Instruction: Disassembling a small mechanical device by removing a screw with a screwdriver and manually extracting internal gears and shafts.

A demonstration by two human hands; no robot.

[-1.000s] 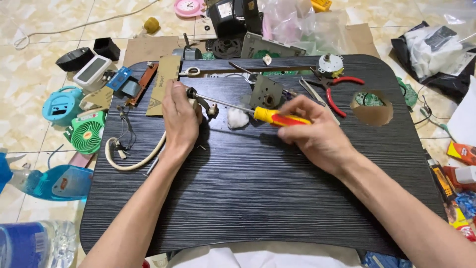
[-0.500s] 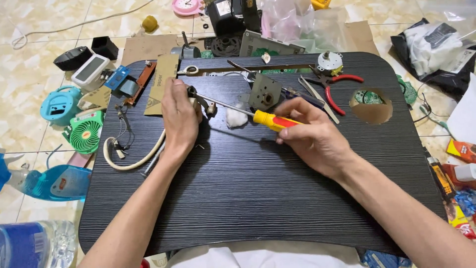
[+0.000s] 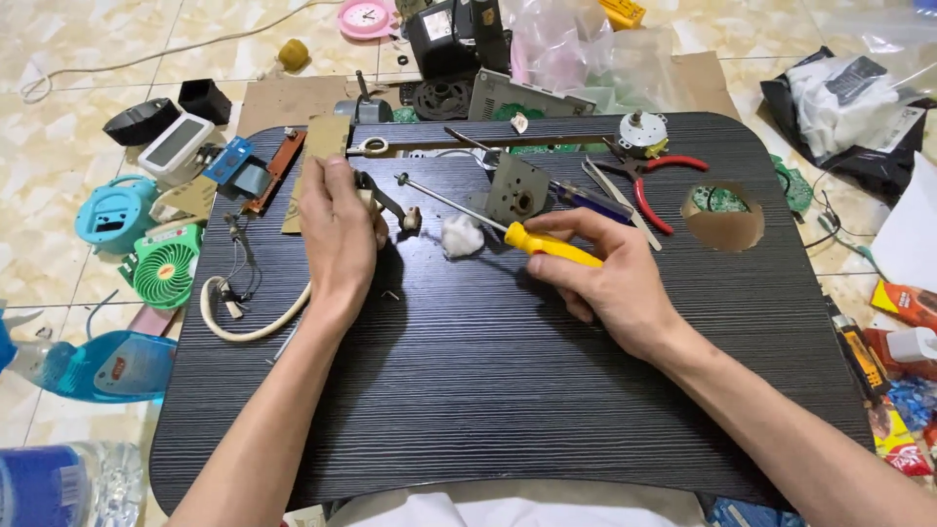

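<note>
The right hand (image 3: 610,278) is clamped on the yellow-handled screwdriver (image 3: 488,217), whose shaft runs toward ten o'clock, its tip just beside the small metal part (image 3: 386,203) pinned to the desk (image 3: 488,390) under the left hand (image 3: 337,229).

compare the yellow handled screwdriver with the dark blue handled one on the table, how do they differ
The yellow-handled screwdriver is gripped in the right hand; the blue-handled screwdriver lies loose, untouched, behind it. The yellow one's long bare shaft shows fully, running up-left; the blue one's shaft is partly hidden behind a grey metal bracket. Both lie slanted the same way on the black table.
</note>
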